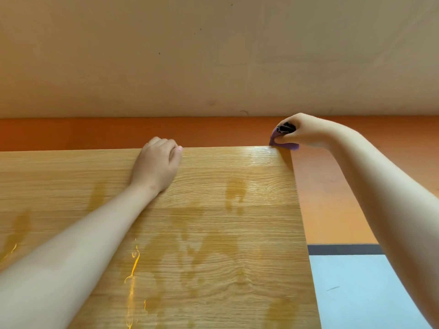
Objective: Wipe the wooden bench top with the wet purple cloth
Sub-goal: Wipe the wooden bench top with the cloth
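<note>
The wooden bench top (pixel 213 233) fills the lower left and middle of the head view, with wet streaks and darker damp patches across its grain. My right hand (pixel 306 131) is at the bench's far right corner, bunched around the purple cloth (pixel 283 141), which touches that corner edge. A dark fold shows inside the grip. My left hand (pixel 158 162) rests on the far edge of the bench, fingers curled over it, holding nothing loose.
An orange floor band (pixel 332 198) runs behind and to the right of the bench. A beige wall (pixel 213 55) rises beyond it. A pale blue floor area (pixel 356 293) with a dark border lies at the lower right.
</note>
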